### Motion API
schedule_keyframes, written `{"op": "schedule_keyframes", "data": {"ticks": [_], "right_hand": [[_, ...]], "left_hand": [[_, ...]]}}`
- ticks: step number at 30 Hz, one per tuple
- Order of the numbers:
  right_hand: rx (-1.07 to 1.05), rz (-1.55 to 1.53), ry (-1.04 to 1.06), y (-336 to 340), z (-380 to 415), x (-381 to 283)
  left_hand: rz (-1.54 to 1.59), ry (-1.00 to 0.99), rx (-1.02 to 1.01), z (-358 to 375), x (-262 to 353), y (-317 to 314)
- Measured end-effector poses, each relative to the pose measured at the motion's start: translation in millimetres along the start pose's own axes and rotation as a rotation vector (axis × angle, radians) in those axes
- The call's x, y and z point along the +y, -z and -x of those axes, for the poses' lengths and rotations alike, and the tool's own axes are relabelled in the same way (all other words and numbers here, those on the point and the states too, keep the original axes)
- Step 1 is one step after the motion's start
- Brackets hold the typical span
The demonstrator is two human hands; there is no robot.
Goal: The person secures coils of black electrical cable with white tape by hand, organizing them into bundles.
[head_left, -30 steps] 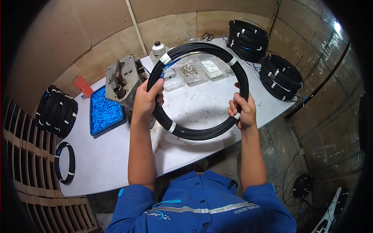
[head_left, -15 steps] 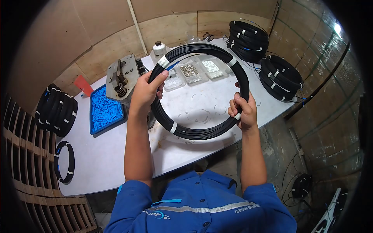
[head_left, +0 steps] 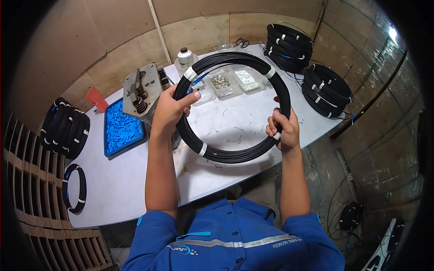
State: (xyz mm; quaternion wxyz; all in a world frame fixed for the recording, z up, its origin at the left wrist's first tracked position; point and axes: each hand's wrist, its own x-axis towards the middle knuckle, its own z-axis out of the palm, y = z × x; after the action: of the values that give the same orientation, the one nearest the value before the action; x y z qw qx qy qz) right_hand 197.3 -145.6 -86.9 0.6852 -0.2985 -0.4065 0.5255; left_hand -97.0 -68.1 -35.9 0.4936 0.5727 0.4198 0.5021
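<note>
Now my left hand (head_left: 169,110) has crept up to ten o'clock on the black cable coil (head_left: 233,106), gripping it there, while my right hand (head_left: 282,128) stays clamped at four o'clock.

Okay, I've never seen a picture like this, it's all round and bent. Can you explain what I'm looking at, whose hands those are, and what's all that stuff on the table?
The camera sits on a person's head and looks down, so you see their own arms and blue shirt; the wide lens bends the edges. Both hands hold up one black cable coil bound with white tape: the left hand grips its left side, the right hand its lower right. Below is a white table. On it lie a blue tray of small blue parts, a grey metal hand tool, a white bottle, clear trays of small metal bits and scissors. More finished coils are stacked at the far right and at the left, with a single coil nearer.
</note>
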Motion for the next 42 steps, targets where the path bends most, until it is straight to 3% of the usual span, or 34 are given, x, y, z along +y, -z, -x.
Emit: {"op": "schedule_keyframes", "data": {"ticks": [16,22,24,28,30,32,35,42], "right_hand": [[0.038,0.028,-0.054,6.8,-3.2,-1.3],[-0.232,0.047,-0.031,18.7,-21.2,-20.1],[-0.271,0.243,-0.024,18.1,-32.7,-30.5],[-0.423,0.365,-0.109,-1.4,-55.1,-60.8],[-0.506,0.58,-0.135,-8.5,-66.4,-68.4],[-0.527,0.569,-0.165,-4.3,-77.1,-67.5],[-0.548,0.49,0.022,6.7,-87.8,-56.6],[-0.221,0.103,-0.004,37.3,-42.0,21.2]], "left_hand": [[0.054,-0.007,-0.08,4.1,-15.6,1.5],[0.089,-0.025,-0.104,7.9,2.3,-3.1],[-0.087,-0.136,-0.18,3.5,8.0,-1.2],[-0.346,-0.038,-0.229,6.8,26.4,-8.9],[-0.316,-0.052,-0.226,-0.3,7.2,-7.9],[-0.154,-0.048,-0.228,-0.7,-1.0,-6.8],[0.026,-0.042,-0.158,2.6,-8.2,-10.8],[0.257,0.014,-0.04,-3.6,-29.7,4.5]]}}
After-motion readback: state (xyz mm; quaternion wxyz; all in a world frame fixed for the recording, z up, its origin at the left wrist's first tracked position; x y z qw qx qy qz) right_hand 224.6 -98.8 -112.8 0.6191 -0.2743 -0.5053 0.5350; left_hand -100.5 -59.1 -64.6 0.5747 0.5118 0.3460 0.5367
